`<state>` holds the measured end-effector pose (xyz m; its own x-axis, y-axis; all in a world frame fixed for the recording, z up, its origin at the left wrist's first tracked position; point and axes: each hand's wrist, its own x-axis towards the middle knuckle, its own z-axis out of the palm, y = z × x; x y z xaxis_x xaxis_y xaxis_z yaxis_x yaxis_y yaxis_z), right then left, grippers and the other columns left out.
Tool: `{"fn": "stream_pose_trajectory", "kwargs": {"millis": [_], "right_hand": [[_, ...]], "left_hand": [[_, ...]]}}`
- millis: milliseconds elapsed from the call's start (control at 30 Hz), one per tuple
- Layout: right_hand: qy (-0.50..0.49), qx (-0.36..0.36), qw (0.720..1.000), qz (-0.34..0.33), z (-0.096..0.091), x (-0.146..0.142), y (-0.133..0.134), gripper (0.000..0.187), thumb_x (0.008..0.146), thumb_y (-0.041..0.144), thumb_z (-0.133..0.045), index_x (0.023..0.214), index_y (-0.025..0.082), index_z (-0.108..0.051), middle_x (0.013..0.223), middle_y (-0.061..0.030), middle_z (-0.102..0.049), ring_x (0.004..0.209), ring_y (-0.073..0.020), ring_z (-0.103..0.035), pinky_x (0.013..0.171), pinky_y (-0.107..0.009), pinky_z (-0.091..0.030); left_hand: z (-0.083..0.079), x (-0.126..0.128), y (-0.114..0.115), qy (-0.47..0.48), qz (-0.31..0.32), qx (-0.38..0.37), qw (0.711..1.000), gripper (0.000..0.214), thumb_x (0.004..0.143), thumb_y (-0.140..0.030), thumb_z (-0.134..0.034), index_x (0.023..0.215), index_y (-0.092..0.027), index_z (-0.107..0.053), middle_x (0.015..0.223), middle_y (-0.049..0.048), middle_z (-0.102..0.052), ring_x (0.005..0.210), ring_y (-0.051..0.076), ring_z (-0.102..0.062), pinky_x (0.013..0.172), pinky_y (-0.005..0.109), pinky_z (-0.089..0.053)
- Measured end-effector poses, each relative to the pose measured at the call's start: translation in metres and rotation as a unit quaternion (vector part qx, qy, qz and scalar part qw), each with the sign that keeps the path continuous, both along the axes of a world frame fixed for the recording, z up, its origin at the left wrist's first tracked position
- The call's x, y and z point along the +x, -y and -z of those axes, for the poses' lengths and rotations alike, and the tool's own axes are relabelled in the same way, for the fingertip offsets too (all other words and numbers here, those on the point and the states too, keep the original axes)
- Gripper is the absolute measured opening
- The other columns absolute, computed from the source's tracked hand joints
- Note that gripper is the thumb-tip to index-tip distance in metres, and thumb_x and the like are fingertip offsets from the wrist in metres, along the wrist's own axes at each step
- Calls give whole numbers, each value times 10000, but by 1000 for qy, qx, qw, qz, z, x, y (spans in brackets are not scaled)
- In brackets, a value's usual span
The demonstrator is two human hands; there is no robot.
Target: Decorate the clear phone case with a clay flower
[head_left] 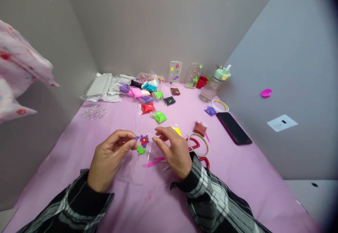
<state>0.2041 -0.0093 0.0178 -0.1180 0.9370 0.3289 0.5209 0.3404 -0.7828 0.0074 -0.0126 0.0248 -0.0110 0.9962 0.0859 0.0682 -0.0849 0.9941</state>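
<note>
Clay flower (144, 140), between left hand (112, 159), right hand (173, 152)

A lilac-covered desk (66, 176) is carrying bagged modelling clay (150, 99) at twelve o'clock, with a black phone (233, 128) lying at two o'clock, a rhinestone sheet (94, 112) lying at ten o'clock, and clear phone cases (175, 71) leaning at the far edge.

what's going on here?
Someone is working with coloured clay at a pink-covered table. Their left hand pinches a small purple clay piece next to a red-and-purple clay flower and green clay leaf on a clear plastic case. Their open right hand is beside the flower. Bagged clay packets lie farther back.
</note>
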Motion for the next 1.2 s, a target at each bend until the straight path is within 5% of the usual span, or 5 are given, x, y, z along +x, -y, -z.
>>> {"fn": "stream_pose_trajectory", "kwargs": {"millis": [167, 600, 767, 900, 1200], "right_hand": [[-50, 126, 983, -125, -9, -9, 9, 241, 909, 203, -649, 1149, 184, -646, 963, -63, -682, 862, -159, -625, 786, -294, -516], [38, 169, 982, -76, -1, -16, 12, 73, 871, 102, -558, 867, 146, -616, 810, -60, -637, 790, -167, -605, 712, -279, -481], [-117, 5, 992, -38, -2, -14, 4, 60, 814, 126, -579, 768, 162, -588, 726, -13, -602, 678, -129, -586, 657, -257, -478], [-339, -187, 919, -73, -6, -3, -8, 125, 781, 227, -689, 879, 165, -642, 705, 10, -643, 624, -118, -622, 630, -253, -516], [-399, -246, 878, -98, -5, 1, -9, 192, 781, 325, -749, 785, 137, -705, 648, 8, -673, 504, -60, -581, 530, -182, -482]], "left_hand": [[-3, 5, 1, -18, 86, -30, 996, 80, 865, -316, -661, 883, -240, -675, 800, -31, -659, 753, 124, -632, 724, 216, -503], [4, 8, 0, 6, 174, -89, 981, 148, 879, -380, -639, 882, -236, -674, 761, -24, -670, 737, 132, -630, 713, 226, -499], [4, 5, -1, 6, 197, -106, 975, 151, 878, -372, -647, 841, -226, -657, 670, -38, -631, 653, 116, -595, 652, 216, -478], [5, 0, -2, 34, 148, -94, 984, 128, 871, -358, -665, 970, -279, -674, 749, -44, -667, 709, 120, -638, 687, 215, -510], [5, -1, -3, 64, 94, -84, 990, 111, 806, -346, -743, 841, -247, -706, 714, -40, -695, 659, 111, -657, 658, 195, -532]]}}
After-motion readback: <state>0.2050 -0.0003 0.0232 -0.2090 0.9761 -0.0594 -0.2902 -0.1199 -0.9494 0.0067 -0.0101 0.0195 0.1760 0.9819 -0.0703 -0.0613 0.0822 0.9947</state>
